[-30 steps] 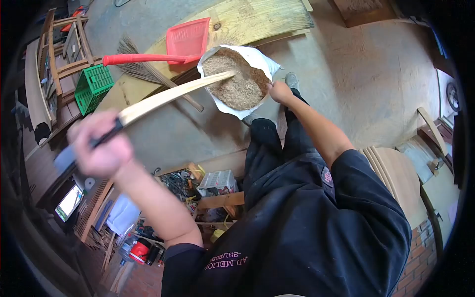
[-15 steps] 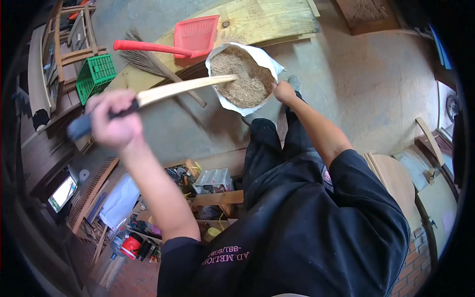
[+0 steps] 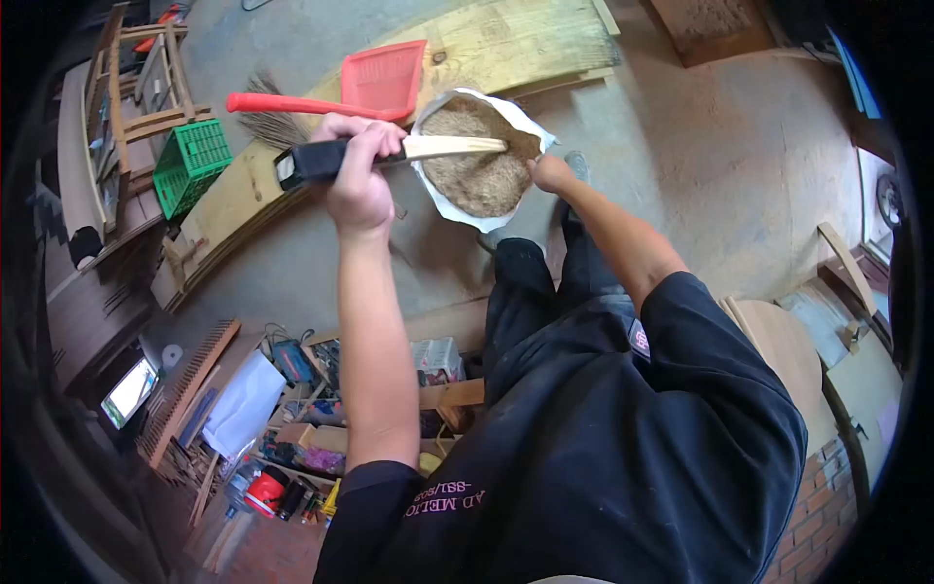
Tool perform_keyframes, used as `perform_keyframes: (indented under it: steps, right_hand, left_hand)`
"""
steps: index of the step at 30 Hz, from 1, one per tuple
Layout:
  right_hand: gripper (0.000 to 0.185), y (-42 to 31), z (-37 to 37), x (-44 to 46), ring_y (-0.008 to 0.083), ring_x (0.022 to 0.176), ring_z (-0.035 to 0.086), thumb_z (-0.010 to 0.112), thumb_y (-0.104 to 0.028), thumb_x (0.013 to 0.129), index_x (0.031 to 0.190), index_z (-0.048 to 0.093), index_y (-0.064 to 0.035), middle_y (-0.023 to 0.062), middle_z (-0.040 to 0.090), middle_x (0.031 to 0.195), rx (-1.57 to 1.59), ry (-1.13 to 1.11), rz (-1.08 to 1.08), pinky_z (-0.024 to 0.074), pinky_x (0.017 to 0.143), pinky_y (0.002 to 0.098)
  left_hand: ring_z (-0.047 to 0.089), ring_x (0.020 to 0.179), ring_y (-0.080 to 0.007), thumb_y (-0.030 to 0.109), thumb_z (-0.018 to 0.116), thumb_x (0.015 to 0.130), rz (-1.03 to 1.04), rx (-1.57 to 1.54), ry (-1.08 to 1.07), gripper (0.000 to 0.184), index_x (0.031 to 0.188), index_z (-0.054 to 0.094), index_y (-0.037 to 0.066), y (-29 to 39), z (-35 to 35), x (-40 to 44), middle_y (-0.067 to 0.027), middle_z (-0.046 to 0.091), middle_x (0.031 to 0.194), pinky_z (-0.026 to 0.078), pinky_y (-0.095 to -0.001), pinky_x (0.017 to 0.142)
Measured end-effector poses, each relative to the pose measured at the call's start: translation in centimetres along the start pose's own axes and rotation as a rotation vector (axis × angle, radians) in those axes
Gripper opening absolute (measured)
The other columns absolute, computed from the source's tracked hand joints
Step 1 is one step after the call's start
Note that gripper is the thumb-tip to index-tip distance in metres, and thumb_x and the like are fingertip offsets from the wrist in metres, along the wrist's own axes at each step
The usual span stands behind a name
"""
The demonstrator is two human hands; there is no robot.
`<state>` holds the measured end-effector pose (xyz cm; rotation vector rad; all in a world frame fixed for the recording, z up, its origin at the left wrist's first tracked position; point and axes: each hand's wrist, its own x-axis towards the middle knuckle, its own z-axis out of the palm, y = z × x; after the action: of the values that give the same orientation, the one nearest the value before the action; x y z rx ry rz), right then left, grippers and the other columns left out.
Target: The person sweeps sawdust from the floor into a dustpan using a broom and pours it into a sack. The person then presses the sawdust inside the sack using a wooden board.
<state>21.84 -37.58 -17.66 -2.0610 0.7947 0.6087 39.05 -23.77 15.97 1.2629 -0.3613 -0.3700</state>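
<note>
My left hand [image 3: 362, 175] is wrapped around a wooden-handled tool [image 3: 452, 147] near its dark, block-like end. The pale, slightly curved wooden end points into the sawdust [image 3: 477, 187], its tip at or in the surface. A white sack [image 3: 449, 212] holds the sawdust, its mouth spread wide near my feet. At the sack's right edge, my right hand [image 3: 555, 173] is closed on the rim. Just beyond my left hand lies a red dustpan [image 3: 384, 78] with a long handle. A twig broom [image 3: 272, 125] is partly hidden behind my left hand.
A long wooden board [image 3: 525, 44] lies on the floor beyond the sack. To the left stand a green crate [image 3: 190, 167] and a wooden frame [image 3: 165, 122]. Tools and a white basket [image 3: 435, 358] crowd a low shelf by my left side. A round wooden panel [image 3: 778, 355] is at right.
My left hand has moved right, toward the sack, with the tool, whose tip has shifted right across the sawdust. My right hand stays on the sack's rim.
</note>
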Motion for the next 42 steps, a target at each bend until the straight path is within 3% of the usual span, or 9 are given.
perform_keyframes:
  steps: [7,11,12,24,26,28,31,39,42]
  right_hand:
    - [0.05,-0.3,-0.2,0.1,0.0446,0.096,0.063,0.048,-0.038,0.095,0.092,0.067,0.0086,0.0312,0.064,0.099,0.043,0.057,0.098,0.048,0.088,0.0496]
    - [0.05,0.8,-0.1,0.0,0.0436,0.095,0.064,0.048,-0.038,0.095,0.09,0.068,0.0074,0.0309,0.065,0.099,0.026,0.06,0.083,0.049,0.086,0.0497]
    - [0.049,0.6,0.4,-0.1,0.0431,0.095,0.064,0.049,-0.037,0.095,0.091,0.069,0.0068,0.0302,0.065,0.1,0.037,0.023,0.085,0.049,0.086,0.0495]
    - [0.044,0.1,-0.6,-1.3,0.0423,0.103,0.062,0.049,-0.034,0.091,0.103,0.067,0.0044,0.0269,0.064,0.11,0.059,-0.034,0.19,0.0487,0.09,0.0481]
    - [0.045,0.3,-0.5,-1.2,0.042,0.103,0.062,0.048,-0.036,0.093,0.103,0.067,0.0044,0.0263,0.064,0.109,0.018,-0.048,0.193,0.0488,0.09,0.0472]
    - [0.045,0.9,-0.6,-1.0,0.042,0.103,0.062,0.048,-0.035,0.093,0.102,0.067,0.0045,0.0265,0.064,0.109,0.006,-0.059,0.157,0.0487,0.09,0.0474]
    - [0.045,0.6,-1.2,-1.5,0.0411,0.103,0.063,0.048,-0.036,0.093,0.103,0.068,0.0033,0.0257,0.065,0.109,-0.034,-0.067,0.126,0.0485,0.091,0.0465]
    - [0.059,-8.1,-4.4,2.8,0.0318,0.12,0.053,0.069,-0.034,0.076,0.125,0.049,-0.0073,0.0154,0.054,0.128,-0.206,0.285,0.025,0.036,0.094,0.0706]
    - [0.044,-10.5,-2.8,9.2,0.0301,0.114,0.057,0.065,-0.032,0.08,0.117,0.057,-0.0086,0.0139,0.06,0.12,-0.404,0.366,-0.078,0.0414,0.092,0.0645]
  left_hand:
    - [0.04,0.054,-0.0173,0.012,0.044,0.083,0.306,0.068,-0.18,0.013,0.072,0.037,0.009,18.8,3.6,-3.1,-0.0041,0.041,0.058,0.04,-0.0365,0.06]
    - [0.048,0.055,-0.0166,0.001,0.056,0.079,0.46,0.615,0.054,0.014,0.075,0.043,0.004,1.7,-0.2,-1.3,-0.0054,0.048,0.061,0.046,-0.0337,0.059]
    - [0.049,0.057,-0.016,-0.004,0.055,0.079,0.192,0.11,0.143,0.013,0.073,0.045,0.003,-3.7,-1.7,-0.9,-0.0058,0.048,0.062,0.046,-0.0315,0.059]
    - [0.046,0.058,-0.0168,0.023,0.051,0.078,0.186,0.008,-0.136,0.018,0.065,0.045,0.011,19.6,1.2,2.0,-0.002,0.046,0.057,0.038,-0.0343,0.065]
    - [0.061,0.059,-0.0228,0.012,0.053,0.072,0.675,0.869,0.169,0.015,0.058,0.053,0.008,9.0,1.3,3.2,-0.0113,0.064,0.063,0.05,-0.0338,0.064]
    - [0.051,0.055,-0.0195,0.0,0.048,0.078,0.101,0.008,0.088,0.009,0.071,0.046,0.006,-3.1,-1.5,3.8,-0.0067,0.048,0.057,0.048,-0.034,0.062]
    - [0.048,0.059,-0.0188,0.002,0.047,0.081,-0.045,0.048,0.089,0.008,0.077,0.043,0.007,-0.5,-2.2,5.8,-0.0051,0.044,0.06,0.046,-0.0359,0.067]
    - [0.037,0.058,-0.0144,0.01,0.051,0.081,0.171,-0.024,0.02,0.014,0.073,0.039,0.013,14.6,-3.0,0.9,-0.0011,0.04,0.061,0.032,-0.0333,0.06]
    - [0.034,0.056,-0.0112,0.011,0.051,0.082,0.26,0.026,-0.02,0.017,0.07,0.038,0.013,19.6,-1.8,-0.8,0.0016,0.033,0.058,0.028,-0.0297,0.058]
